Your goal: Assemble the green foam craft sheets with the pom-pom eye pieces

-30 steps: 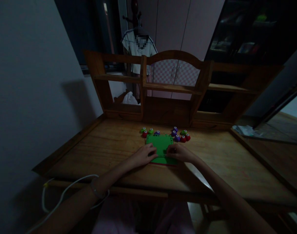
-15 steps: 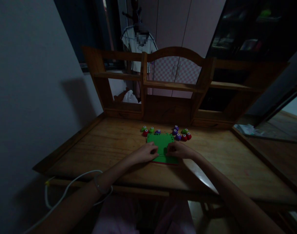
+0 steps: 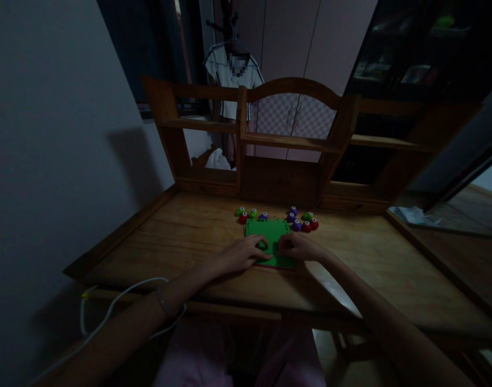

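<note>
A flat green board (image 3: 270, 230) with a row of dark holes or dots along its far edge and a red underside lies on the wooden desk. My left hand (image 3: 248, 251) rests at its left side, thumb and forefinger apart over the surface, with nothing visible between them. On the right side, my right hand (image 3: 300, 247) has its fingers curled and pinched together over the board; whatever they hold, if anything, is hidden. Just beyond the board sit several small round pieces with eye-like tops, among them a green piece (image 3: 253, 213), a purple piece (image 3: 297, 226) and a red piece (image 3: 306, 227).
A wooden shelf unit (image 3: 286, 141) stands along the back of the desk (image 3: 181, 231). A white cable (image 3: 120, 295) hangs over the front left edge. The wall (image 3: 68, 134) borders the left side, and a shirt (image 3: 232, 75) hangs behind the shelves.
My left thumb and forefinger have spread apart and reached slightly right over the board. My right hand stays nearly where it was, still curled. The whole view has shifted slightly.
</note>
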`<state>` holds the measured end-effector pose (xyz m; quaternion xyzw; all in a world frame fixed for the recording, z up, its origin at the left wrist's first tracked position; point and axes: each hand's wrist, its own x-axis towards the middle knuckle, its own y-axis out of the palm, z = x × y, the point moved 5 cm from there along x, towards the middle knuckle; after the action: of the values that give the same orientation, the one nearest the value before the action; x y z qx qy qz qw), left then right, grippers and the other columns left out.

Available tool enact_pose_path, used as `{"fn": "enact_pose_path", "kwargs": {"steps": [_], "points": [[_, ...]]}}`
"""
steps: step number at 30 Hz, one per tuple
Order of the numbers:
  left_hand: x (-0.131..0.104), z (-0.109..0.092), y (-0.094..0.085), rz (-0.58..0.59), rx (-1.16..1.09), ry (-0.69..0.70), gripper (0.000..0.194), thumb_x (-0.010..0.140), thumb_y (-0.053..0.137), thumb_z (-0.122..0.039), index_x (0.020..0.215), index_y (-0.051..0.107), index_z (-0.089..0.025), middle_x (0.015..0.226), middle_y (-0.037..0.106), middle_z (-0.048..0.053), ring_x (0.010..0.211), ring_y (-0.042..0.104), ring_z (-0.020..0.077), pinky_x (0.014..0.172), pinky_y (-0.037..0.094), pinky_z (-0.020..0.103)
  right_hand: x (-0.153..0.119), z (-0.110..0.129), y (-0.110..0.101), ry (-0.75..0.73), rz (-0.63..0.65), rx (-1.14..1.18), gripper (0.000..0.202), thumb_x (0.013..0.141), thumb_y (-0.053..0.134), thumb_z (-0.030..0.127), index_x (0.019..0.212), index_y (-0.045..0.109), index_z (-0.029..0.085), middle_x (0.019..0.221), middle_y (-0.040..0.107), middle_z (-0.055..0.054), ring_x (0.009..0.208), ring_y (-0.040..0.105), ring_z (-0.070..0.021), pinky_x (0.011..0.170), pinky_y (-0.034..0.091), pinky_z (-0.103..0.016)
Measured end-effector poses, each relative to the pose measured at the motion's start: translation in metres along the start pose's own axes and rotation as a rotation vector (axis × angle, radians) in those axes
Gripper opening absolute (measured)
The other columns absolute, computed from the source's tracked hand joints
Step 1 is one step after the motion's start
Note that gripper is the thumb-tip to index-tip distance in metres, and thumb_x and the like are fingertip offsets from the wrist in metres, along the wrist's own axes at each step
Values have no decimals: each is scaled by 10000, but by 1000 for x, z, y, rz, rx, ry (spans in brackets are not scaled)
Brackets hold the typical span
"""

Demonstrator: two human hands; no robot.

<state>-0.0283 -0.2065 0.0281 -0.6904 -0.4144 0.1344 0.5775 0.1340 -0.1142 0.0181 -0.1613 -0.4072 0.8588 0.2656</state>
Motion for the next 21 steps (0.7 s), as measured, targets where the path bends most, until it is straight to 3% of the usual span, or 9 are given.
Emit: {"fn": "enact_pose_path", "kwargs": {"steps": [4, 9, 21], "points": [[-4, -10, -8, 17, 91, 4, 353, 842, 540, -187, 1144, 646, -335, 1280, 482, 52, 1154, 468, 235, 1002, 371, 431, 1, -3, 2, -2, 12, 2, 257, 762, 639, 395, 808, 670, 144, 707, 644, -23, 622, 554, -139, 531, 374, -222], [-10, -21, -19, -10, 195, -6, 401, 796, 581, -216, 1166, 625, -365, 1439, 352, 17, 1337, 274, 304, 1092, 171, 585, 2, -4, 2, -3, 1, 15, 250, 760, 637, 378, 830, 669, 139, 735, 655, -35, 658, 571, -151, 549, 387, -225], [-45, -2, -33, 16, 260, 3, 439, 845, 550, -285, 1263, 532, -417, 1534, 197, -31, 1407, 145, 306, 1113, 79, 604, 2, -1, 1, 33, 19, 44, 245, 746, 652, 380, 804, 660, 142, 728, 645, -32, 650, 566, -148, 543, 388, -225]]}}
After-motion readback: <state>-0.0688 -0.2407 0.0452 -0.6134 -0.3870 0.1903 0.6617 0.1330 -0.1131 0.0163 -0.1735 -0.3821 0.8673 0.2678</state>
